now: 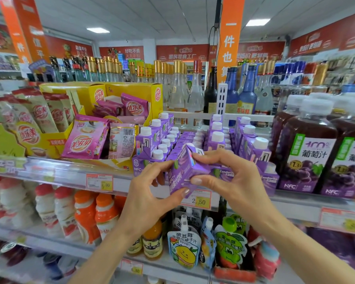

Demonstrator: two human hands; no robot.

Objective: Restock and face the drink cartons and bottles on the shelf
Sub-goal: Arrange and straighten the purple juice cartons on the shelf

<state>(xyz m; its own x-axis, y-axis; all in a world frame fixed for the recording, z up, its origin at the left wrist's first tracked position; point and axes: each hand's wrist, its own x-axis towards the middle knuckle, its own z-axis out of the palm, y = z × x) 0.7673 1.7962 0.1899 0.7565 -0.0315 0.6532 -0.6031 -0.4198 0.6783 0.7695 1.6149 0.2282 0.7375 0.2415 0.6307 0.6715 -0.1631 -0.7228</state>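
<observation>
A small purple drink carton [184, 171] is held tilted in front of the shelf edge [70, 173], its top leaning toward the shelf. My left hand [152, 189] pinches its lower left corner with thumb and fingers. My right hand [219, 175] grips its right side, fingers over the top and thumb on the front. Behind it stand rows of the same purple cartons with white caps [162, 140], and more to the right [252, 144]. Large grape juice bottles [307, 152] stand at the right of the same shelf.
Yellow display boxes of pink milk-tea sachets [86, 138] fill the shelf's left. Glass liquor bottles [178, 87] line the top behind. Below are white and orange drink bottles [84, 214] and spouted juice pouches [184, 249]. Price tags [201, 199] hang on the shelf rails.
</observation>
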